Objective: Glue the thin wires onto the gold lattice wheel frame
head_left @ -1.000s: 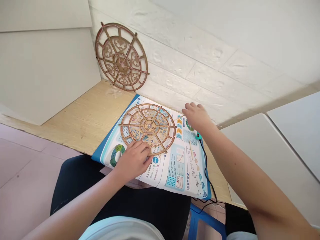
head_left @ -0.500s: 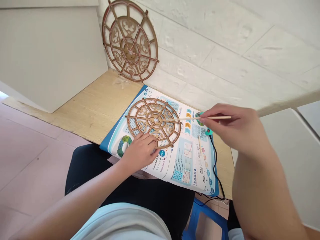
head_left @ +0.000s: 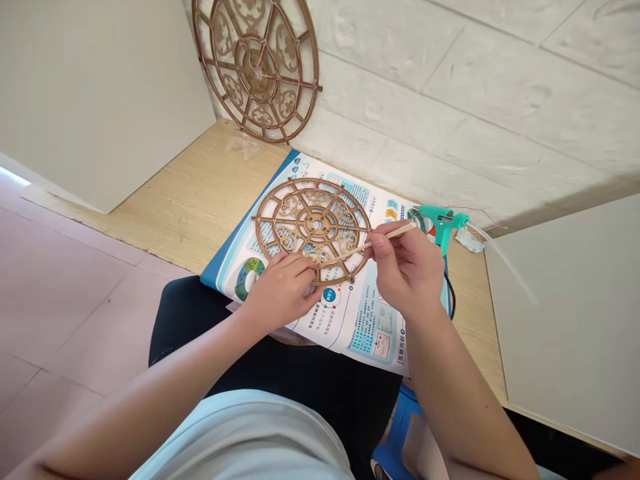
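A round brown openwork disc (head_left: 327, 224), with spokes and scrollwork panels, lies flat on a printed sheet (head_left: 305, 323). At its near left edge, my left hand (head_left: 283, 293) grips the rim, fingers curled over the top. My right hand (head_left: 410, 270) pinches a thin pale wooden stick (head_left: 353, 252) between thumb and fingers. The stick slants down to the left across the disc, its lower tip close to my left fingertips. Whether the tip touches the disc, I cannot tell.
A second, similar disc (head_left: 257, 70) leans against the white wall (head_left: 390, 110). To the right lies a teal glue gun (head_left: 443, 223) with a translucent glue stick (head_left: 505, 260) out of its back. White panels flank the wooden tabletop (head_left: 200, 193); a blue stool (head_left: 400, 427) is below.
My right hand has come left and lower, bringing the stick's tip from the disc's right side towards my left fingers. The camera view has shifted, showing the glue gun.
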Demonstrator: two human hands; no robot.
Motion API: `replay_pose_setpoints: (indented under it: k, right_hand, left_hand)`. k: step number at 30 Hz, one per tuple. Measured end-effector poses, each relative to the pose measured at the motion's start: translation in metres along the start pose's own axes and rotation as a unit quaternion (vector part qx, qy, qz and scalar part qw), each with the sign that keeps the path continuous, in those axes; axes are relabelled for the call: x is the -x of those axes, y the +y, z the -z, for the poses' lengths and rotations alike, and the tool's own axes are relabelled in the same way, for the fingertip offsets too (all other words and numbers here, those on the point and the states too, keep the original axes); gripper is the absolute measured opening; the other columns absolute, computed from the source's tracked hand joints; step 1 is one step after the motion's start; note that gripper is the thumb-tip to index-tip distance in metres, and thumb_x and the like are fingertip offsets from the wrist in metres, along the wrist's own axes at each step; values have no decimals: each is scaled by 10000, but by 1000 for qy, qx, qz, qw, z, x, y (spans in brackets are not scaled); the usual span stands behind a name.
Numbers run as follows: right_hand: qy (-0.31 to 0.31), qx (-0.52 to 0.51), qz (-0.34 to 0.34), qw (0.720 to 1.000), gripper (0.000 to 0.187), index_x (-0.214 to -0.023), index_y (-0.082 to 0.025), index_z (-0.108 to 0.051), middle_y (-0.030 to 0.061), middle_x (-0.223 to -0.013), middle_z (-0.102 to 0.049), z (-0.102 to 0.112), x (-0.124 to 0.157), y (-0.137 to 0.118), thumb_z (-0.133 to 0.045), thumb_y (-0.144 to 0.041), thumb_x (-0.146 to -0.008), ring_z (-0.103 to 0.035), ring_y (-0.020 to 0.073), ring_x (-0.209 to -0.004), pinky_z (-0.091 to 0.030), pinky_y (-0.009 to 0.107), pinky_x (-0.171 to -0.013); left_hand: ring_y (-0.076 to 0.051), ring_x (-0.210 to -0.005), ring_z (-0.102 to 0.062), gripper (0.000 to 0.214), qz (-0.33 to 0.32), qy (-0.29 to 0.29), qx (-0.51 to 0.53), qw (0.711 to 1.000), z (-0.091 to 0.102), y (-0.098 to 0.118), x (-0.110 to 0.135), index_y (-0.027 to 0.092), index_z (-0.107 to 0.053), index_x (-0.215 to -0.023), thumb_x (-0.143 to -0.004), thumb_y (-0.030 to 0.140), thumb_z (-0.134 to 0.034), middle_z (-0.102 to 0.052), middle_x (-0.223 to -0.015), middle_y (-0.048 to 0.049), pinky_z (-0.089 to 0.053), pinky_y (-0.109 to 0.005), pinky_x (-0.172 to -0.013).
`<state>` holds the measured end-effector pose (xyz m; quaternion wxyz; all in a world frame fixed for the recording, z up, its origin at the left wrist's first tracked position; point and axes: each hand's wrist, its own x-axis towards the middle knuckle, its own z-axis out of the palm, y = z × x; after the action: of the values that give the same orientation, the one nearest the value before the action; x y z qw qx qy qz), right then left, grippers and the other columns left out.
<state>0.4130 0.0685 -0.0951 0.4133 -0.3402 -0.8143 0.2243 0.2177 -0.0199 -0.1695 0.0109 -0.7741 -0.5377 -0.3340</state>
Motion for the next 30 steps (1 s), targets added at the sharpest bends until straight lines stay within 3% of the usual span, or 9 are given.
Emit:
replay_pose_setpoints:
  k: [6,10,13,18,30]
  right_hand:
    - [-26,43,60,997,135,-930,-256,-646,11,-797,-729,-1,-8,-5,-590,-319,-1036,-664,158,-635,-506,311,-575]
    - [-160,40,60,985,161,-921,-216,-673,22,-834,-754,-12,-11,3,-583,-299,-1026,-693,167,-717,-510,288,-637]
    - [-207,30,45,977,224,-891,-203,-676,26,-818,-749,-23,-8,16,-547,-304,-1043,-683,170,-718,-486,286,-644]
    - [-219,27,36,975,399,-791,-193,-620,42,-765,-707,-34,0,29,-437,-377,-1095,-642,168,-678,-460,298,-637]
    - [-201,19,30,979,453,-766,-205,-629,30,-748,-717,-39,5,31,-454,-456,-1100,-653,160,-672,-454,297,-608]
  left_hand:
    - [-234,-937,-707,144,-1,1,-3,1000,0,0,0,196,-673,-847,-960,284,-685,-788,-973,-43,-504,-403,-847]
    - [-240,-937,-710,140,-4,1,-5,1000,0,0,-1,195,-668,-847,-958,279,-689,-790,-978,-47,-503,-408,-845]
    - [-241,-917,-706,162,-3,-3,-7,1000,0,0,-1,197,-666,-838,-968,293,-680,-787,-948,-50,-506,-408,-828]
    - [-240,-891,-701,203,2,-3,-7,1000,-2,-1,0,197,-665,-821,-987,313,-656,-788,-926,-58,-517,-409,-819]
    - [-244,-920,-727,200,14,-13,-13,1000,-4,-1,0,199,-681,-838,-990,328,-662,-801,-933,-53,-532,-406,-834]
